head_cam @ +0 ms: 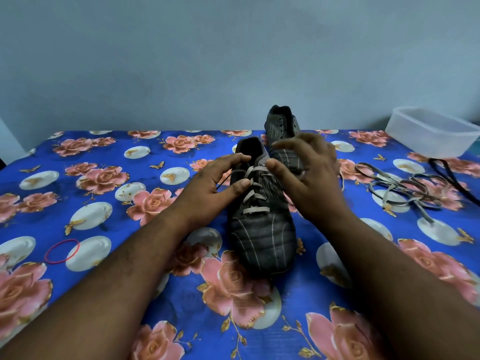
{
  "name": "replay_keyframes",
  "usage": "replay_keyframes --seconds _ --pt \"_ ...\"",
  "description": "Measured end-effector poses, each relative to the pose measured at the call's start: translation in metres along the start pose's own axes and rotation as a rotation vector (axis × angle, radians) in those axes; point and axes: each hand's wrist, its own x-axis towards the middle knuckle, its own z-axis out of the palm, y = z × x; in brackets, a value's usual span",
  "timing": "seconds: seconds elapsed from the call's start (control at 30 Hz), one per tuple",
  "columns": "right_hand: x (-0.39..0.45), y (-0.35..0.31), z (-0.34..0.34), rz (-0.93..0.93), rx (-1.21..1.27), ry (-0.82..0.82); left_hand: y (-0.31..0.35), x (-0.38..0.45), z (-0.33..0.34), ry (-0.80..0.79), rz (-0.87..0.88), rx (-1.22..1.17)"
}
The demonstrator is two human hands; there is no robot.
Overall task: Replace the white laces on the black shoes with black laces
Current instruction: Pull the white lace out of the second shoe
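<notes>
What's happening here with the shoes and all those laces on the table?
A person is working on the near black shoe, which still has its white lace threaded. The left hand and the right hand sit at either side of its top eyelets. The far shoe shows no lace. A loose white lace and a black lace lie to the right on the floral cloth.

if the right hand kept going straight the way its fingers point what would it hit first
Probably the far shoe: the right hand hovers with its fingers pointing forward and left over that shoe's toe. Depth is unclear, so it might skim just above it.
</notes>
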Motion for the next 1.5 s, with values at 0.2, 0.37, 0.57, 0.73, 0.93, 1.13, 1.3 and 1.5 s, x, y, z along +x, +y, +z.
replay_keyframes --seconds 0.2,0.37,0.57,0.73,0.93,1.13,1.3,1.5 --pt "-0.002 0.001 0.01 -0.15 -0.057 -0.109 0.0 0.001 0.0 -0.012 -0.002 0.014" --pt "0.003 0.003 0.005 -0.146 0.105 0.012 -0.002 0.001 0.0 -0.007 -0.001 -0.005" --pt "0.011 0.004 -0.013 0.026 0.32 0.323 -0.002 0.0 -0.001 -0.008 -0.013 0.014" --pt "0.006 0.011 0.0 0.008 0.107 0.124 -0.002 0.0 0.0 -0.003 -0.015 0.018" --pt "0.001 0.003 0.01 -0.127 0.024 -0.103 -0.002 0.001 0.0 -0.005 -0.01 0.016" --pt "0.004 0.007 0.007 -0.109 0.094 -0.114 -0.001 0.001 0.001 0.003 0.003 0.021" --pt "0.0 0.005 0.01 -0.142 -0.028 -0.192 0.0 0.001 0.002 0.004 0.025 0.017" --pt "0.001 -0.005 0.003 -0.117 0.291 -0.173 0.0 0.001 0.002 0.008 0.016 -0.014"
